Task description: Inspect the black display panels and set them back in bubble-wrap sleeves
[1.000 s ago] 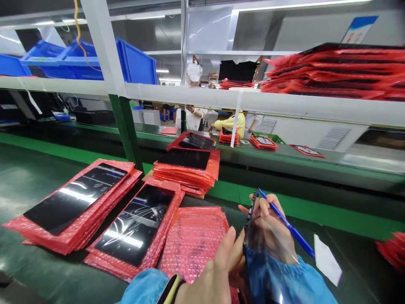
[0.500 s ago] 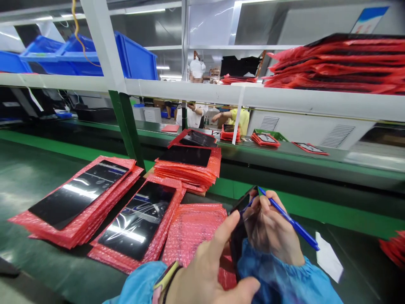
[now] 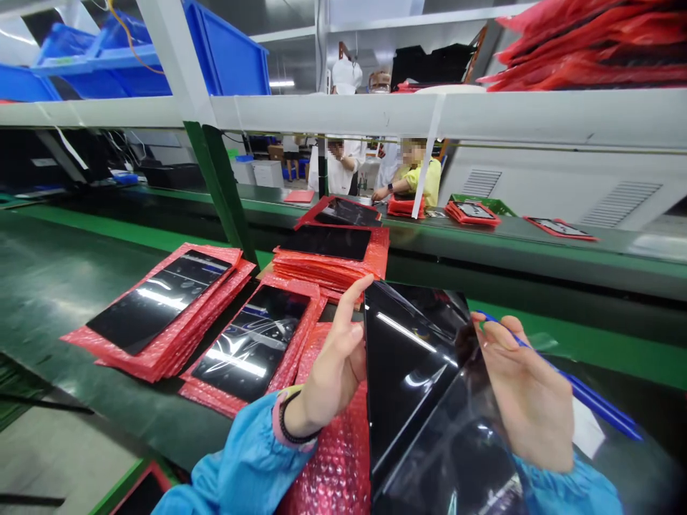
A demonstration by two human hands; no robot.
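Note:
My left hand [image 3: 337, 361] grips a glossy black screen panel [image 3: 394, 357] by its left edge, thumb and fingers at its side. The panel is tilted up in front of me and reflects the ceiling lights. A clear film [image 3: 456, 458] lies across its lower right part, partly lifted and stretching toward my right hand [image 3: 531, 400]. That hand is closed, pinching the film's corner near a small green tab [image 3: 481, 326]. A blue pen [image 3: 601, 408] also rests in the right hand, pointing down to the right. Below the panel is red bubble wrap [image 3: 335, 458].
To the left, black panels [image 3: 161, 300] lie on stacks of red bubble bags [image 3: 215, 329]. Another stack [image 3: 322, 268] stands behind. A white paper [image 3: 589, 429] lies at right. Overhead, a white shelf [image 3: 343, 113] carries blue bins [image 3: 230, 54]. Co-workers [image 3: 343, 164] stand across the line.
The panel has turned to face me and come up larger in view. My right hand has moved right with the pen, pulling the film away from the panel. My view has shifted.

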